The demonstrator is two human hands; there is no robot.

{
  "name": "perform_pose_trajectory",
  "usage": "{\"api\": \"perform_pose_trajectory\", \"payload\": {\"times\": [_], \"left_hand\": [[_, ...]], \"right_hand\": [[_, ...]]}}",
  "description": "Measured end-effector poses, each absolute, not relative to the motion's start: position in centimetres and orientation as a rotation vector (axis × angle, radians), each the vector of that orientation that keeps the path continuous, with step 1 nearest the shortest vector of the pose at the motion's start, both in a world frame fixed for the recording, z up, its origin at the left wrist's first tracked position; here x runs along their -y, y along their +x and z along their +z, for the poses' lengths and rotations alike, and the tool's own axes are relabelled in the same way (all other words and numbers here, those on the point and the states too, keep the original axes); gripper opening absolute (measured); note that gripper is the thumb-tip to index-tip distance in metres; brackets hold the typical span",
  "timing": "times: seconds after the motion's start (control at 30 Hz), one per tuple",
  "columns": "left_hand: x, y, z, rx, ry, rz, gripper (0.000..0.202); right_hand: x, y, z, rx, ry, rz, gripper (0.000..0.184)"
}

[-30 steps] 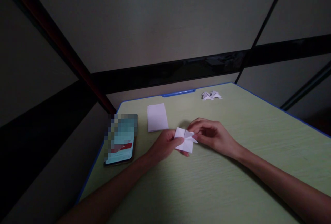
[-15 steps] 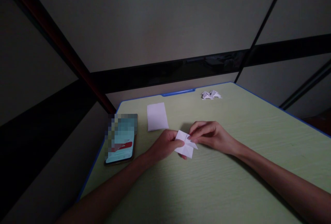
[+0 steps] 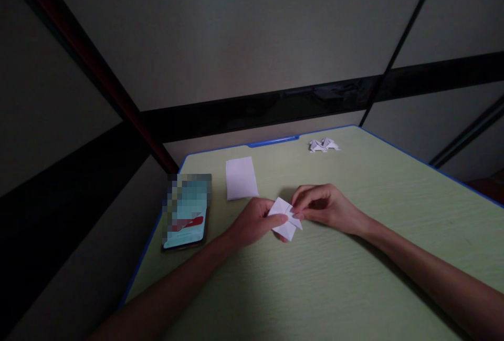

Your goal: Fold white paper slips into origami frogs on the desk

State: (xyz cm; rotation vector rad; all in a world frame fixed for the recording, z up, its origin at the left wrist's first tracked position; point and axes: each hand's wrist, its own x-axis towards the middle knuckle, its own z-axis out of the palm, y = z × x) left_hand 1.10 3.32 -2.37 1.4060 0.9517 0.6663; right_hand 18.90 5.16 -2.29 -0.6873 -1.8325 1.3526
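Note:
A small folded piece of white paper (image 3: 280,207) is held above the table between both hands. My left hand (image 3: 254,221) pinches it from the left, thumb flat across its face and fingers underneath. At its right side, my right hand (image 3: 323,207) has thumb and fingertips closed on a pointed flap. Creases and narrow flaps show on the paper's right half. The underside of the paper is hidden.
A phone (image 3: 185,220) with a lit, partly blurred screen lies on the left of the green table (image 3: 244,299). White paper sheets (image 3: 241,178) lie beyond my left hand. Two folded paper figures (image 3: 323,145) stand near the far edge, by a blue strip (image 3: 273,141).
The folded paper has turned slightly in my hands, and my left thumb sits a little further right over it. Both hands keep their grip. The whole view has shifted slightly.

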Motion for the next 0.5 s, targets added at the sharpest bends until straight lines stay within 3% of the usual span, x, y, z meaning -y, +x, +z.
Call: {"api": "perform_pose_trajectory", "payload": {"times": [0.3, 0.5], "left_hand": [[-3.1, 1.3, -2.3, -0.974, 1.43, 0.668, 0.014], [-2.9, 1.4, -2.2, -0.992, 1.454, 0.693, 0.016]], "right_hand": [[-5.1, 18.6, -2.2, 1.741, -0.724, 1.498, 0.007], [-4.5, 17.8, -1.7, 1.554, -0.968, 1.543, 0.014]]}}
